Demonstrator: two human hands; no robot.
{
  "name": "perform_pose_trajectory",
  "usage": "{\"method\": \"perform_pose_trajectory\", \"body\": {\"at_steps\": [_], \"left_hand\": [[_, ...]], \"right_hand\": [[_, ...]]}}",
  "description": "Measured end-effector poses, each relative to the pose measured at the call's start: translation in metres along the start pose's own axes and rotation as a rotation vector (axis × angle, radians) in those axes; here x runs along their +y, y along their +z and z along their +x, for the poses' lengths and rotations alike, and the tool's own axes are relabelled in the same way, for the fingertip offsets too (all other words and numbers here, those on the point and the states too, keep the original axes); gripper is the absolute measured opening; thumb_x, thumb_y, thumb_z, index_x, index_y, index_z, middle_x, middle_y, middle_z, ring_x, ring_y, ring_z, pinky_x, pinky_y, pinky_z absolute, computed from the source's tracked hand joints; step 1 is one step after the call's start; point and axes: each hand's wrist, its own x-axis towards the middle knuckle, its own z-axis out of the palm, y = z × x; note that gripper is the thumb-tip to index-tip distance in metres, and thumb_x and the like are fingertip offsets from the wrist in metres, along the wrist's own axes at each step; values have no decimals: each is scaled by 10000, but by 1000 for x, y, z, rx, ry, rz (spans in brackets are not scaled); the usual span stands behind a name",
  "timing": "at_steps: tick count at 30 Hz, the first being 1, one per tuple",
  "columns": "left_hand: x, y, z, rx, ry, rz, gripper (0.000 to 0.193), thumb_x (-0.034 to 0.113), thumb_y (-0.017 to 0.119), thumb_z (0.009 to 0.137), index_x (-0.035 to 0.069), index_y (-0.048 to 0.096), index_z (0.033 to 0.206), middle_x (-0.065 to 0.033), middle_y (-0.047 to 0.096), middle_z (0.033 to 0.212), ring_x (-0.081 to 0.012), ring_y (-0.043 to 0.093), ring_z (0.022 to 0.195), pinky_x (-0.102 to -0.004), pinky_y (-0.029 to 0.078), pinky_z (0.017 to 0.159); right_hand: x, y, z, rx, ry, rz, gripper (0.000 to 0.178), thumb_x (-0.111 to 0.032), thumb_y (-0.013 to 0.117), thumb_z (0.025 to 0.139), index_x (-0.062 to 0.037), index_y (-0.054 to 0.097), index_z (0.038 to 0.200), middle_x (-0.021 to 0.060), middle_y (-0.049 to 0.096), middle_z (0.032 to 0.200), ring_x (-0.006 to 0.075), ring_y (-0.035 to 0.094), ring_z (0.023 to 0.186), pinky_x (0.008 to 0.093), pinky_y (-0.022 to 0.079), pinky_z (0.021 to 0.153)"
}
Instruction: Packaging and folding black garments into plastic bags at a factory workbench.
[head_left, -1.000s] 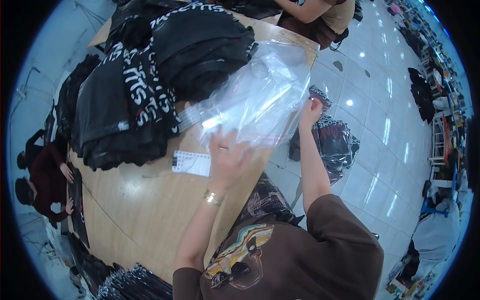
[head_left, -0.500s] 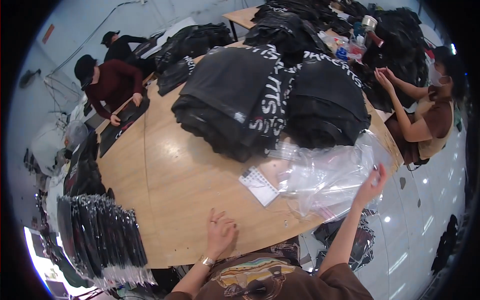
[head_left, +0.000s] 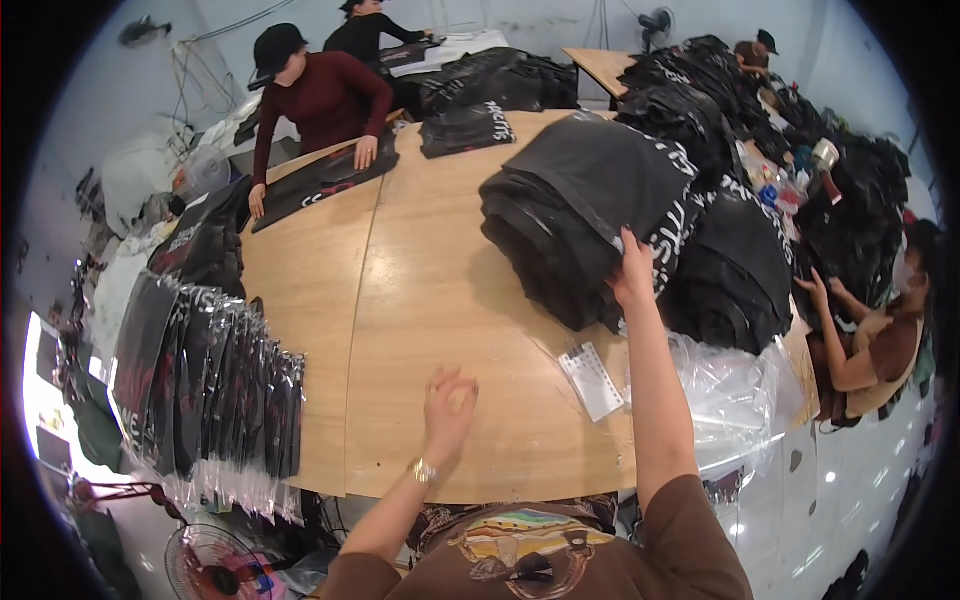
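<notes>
Right hand (head_left: pixel 635 272) at a stack of folded black garments (head_left: pixel 600 165), left hand (head_left: pixel 450 410) empty

Holds the left hand over the near part of the wooden table (head_left: pixel 420 260), fingers loosely curled, gripping nothing. Reaches with the right hand past a white card (head_left: pixel 592 382) to the near right edge of the stack, fingertips against the upper layers; cannot tell the finger opening, nor any pinch on cloth. Stack location: right of the table's middle, just beside a second black stack (head_left: pixel 735 270).

Looks partway through, judging by the layout: bagged garments (head_left: pixel 210 370) in a row at the left, apparently finished; both stacks apparently unbagged, with clear plastic bags (head_left: pixel 720 400) lying seemingly unfilled beside them. Cannot tell the share done.

Counts, near to far: one caged fan (head_left: pixel 215 565) at lower left; one bagged row, too overlapped for counting by piece; one card; several clear bags, exact number unclear; two big stacks, layers uncountable; four co-workers, namely one at right (head_left: pixel 865 365), one in dark red (head_left: pixel 320 105) with both hands on one dark folded garment (head_left: pixel 330 185), one in black behind (head_left: pixel 360 35), one at the far back (head_left: pixel 757 55).
</notes>
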Motion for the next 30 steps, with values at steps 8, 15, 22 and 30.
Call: {"method": "perform_pose_trajectory", "body": {"at_steps": [8,15,22,30], "left_hand": [[46,49,238,312,128,-257,208,211,620,819,33,618,928,-124,629,921,-243,587,902,-355,458,794],[62,93,291,153,-203,-45,527,468,649,727,-15,615,936,-203,636,929,-326,605,911,-375,467,795],[77,75,297,-5,-210,-156,550,483,688,676,-13,649,912,-206,646,909,-316,621,875,-364,472,787],[89,25,225,182,-38,-218,386,336,696,707,-21,640,844,-196,647,843,-333,620,830,-354,480,744]], "right_hand": [[-11,2,-22,-145,-54,279,240,-145,503,885,-17,447,1080,118,560,1009,263,596,892,423,524,733],[0,-26,-35,-150,-79,317,319,-82,489,889,9,442,1192,137,534,1154,273,558,1011,391,478,873],[12,-32,-21,-121,26,314,308,-123,503,887,-61,475,1188,66,562,1113,222,575,967,346,496,835],[31,-43,-49,-167,-223,215,275,-80,529,872,-33,513,1142,64,582,1106,190,570,959,319,470,840]]}}
